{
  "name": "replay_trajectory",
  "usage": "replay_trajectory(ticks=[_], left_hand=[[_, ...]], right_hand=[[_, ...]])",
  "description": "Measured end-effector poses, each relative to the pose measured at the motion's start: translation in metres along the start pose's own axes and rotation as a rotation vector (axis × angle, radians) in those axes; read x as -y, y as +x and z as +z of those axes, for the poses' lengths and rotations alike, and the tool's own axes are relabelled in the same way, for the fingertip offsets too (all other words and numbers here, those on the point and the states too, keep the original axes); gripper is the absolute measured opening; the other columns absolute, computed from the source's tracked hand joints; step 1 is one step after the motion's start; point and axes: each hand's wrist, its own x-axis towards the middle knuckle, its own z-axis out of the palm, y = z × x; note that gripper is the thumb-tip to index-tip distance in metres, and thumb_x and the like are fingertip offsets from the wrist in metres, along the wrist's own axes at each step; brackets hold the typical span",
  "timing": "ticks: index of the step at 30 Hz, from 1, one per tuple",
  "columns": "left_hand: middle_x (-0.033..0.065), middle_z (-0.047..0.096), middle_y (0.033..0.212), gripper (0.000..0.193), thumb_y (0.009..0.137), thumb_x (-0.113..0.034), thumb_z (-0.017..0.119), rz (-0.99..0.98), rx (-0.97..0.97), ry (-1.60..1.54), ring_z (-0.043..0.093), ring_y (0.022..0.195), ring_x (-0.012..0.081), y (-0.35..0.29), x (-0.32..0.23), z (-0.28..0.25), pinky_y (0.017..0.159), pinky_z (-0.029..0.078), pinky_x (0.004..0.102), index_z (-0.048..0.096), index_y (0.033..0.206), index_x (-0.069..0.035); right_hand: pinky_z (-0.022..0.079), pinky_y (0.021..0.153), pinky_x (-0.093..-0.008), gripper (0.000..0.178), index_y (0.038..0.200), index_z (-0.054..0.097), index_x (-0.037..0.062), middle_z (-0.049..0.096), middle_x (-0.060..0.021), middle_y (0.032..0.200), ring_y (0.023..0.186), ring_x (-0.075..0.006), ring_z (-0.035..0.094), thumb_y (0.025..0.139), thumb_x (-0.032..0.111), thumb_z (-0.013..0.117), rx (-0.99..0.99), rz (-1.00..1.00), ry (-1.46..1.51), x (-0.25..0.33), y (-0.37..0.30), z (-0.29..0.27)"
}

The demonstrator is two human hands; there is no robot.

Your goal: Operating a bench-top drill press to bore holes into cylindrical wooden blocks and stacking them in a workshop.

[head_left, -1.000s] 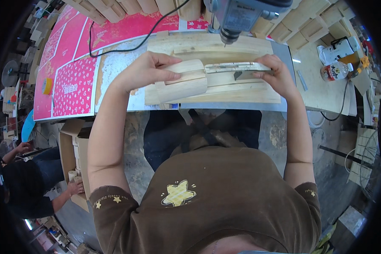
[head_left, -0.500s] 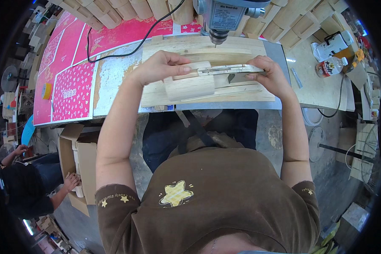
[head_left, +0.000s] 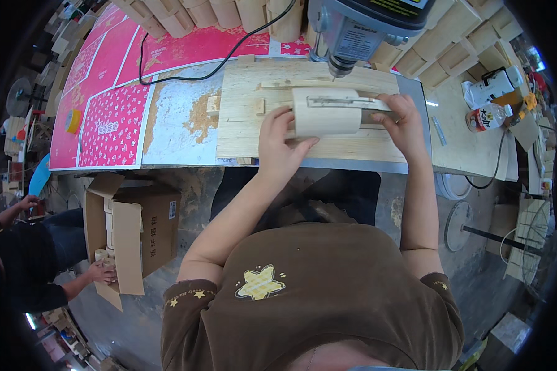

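A pale, rounded wooden block (head_left: 328, 123) lies over the wooden board on the bench, below a bench drill's chuck (head_left: 341, 65). My left hand (head_left: 283, 139) grips its left end, thumb along the near edge and fingers behind. A thin, narrow flat strip (head_left: 343, 102) with dark marks lies along the block's upper face. With thumb and fingers pinched, my right hand (head_left: 400, 119) holds the strip's right end, just past the block. The strip's exact kind cannot be made out.
The grey bench drill (head_left: 359, 34) stands at the back, with a black cable (head_left: 216, 73) to its left. Stacked wooden pieces (head_left: 229, 12) line the rear. Small wooden bits (head_left: 260, 106), a bottle (head_left: 486, 117) and yellow tape (head_left: 73, 120) lie around. Another person's hand (head_left: 102, 272) reaches into a cardboard box (head_left: 158, 229).
My left hand has shifted from the block's far left side to its near left end. The block has turned, and the strip now lies across its upper face. The whole view has shifted slightly.
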Motion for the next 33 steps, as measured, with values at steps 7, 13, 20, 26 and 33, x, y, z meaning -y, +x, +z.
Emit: replay_trajectory(ticks=[7,13,20,26,33], left_hand=[[0.0075,0.054,0.098,0.072,0.052,-0.026,0.081,0.041,0.006,0.404,0.049,0.092,0.025,0.02,0.021,0.0,0.085,0.03,0.0387,0.055,0.117,-0.007],[0.0021,0.054,0.081,0.061,0.057,-0.025,0.078,0.071,0.121,0.41,0.049,0.086,0.0209,0.03,0.039,-0.017,0.08,0.029,0.0369,0.059,0.113,-0.009],[0.0018,0.051,0.079,0.059,0.06,-0.024,0.077,0.114,0.154,0.392,0.048,0.084,0.0205,0.031,0.044,-0.017,0.079,0.03,0.0362,0.058,0.114,-0.011],[0.002,0.05,0.081,0.06,0.06,-0.024,0.077,0.122,0.142,0.414,0.047,0.084,0.0213,0.03,0.043,-0.016,0.08,0.03,0.0369,0.057,0.115,-0.01],[0.003,0.052,0.08,0.047,0.062,-0.02,0.076,0.083,0.132,0.383,0.048,0.085,0.0236,0.031,0.038,-0.016,0.081,0.032,0.0379,0.061,0.106,-0.011]], right_hand=[[0.042,0.079,-0.0347,0.036,0.099,0.063,0.0073,0.061,-0.0069,0.087,0.088,-0.0276,0.051,0.064,0.007,0.073,-0.037,0.045,-0.087,-0.007,0.022,0.018],[0.041,0.085,-0.0321,0.036,0.102,0.061,0.0065,0.061,-0.0056,0.092,0.094,-0.0236,0.053,0.067,0.005,0.072,-0.053,0.058,0.103,0.0,0.022,0.021],[0.045,0.077,-0.0268,0.024,0.108,0.057,0.0032,0.06,-0.0038,0.091,0.085,-0.0121,0.055,0.089,0.018,0.056,-0.589,-0.107,0.455,0.047,0.122,-0.079],[0.044,0.065,-0.0326,0.033,0.084,0.06,-0.004,0.06,-0.02,0.071,0.071,-0.0264,0.059,0.086,0.026,0.046,-0.378,0.127,0.092,0.1,0.14,-0.093],[0.034,0.053,-0.0226,0.02,0.091,0.063,-0.0007,0.047,-0.0019,0.058,0.055,-0.0095,0.044,0.091,0.016,0.052,-0.423,-0.053,-0.207,0.101,0.047,-0.071]])
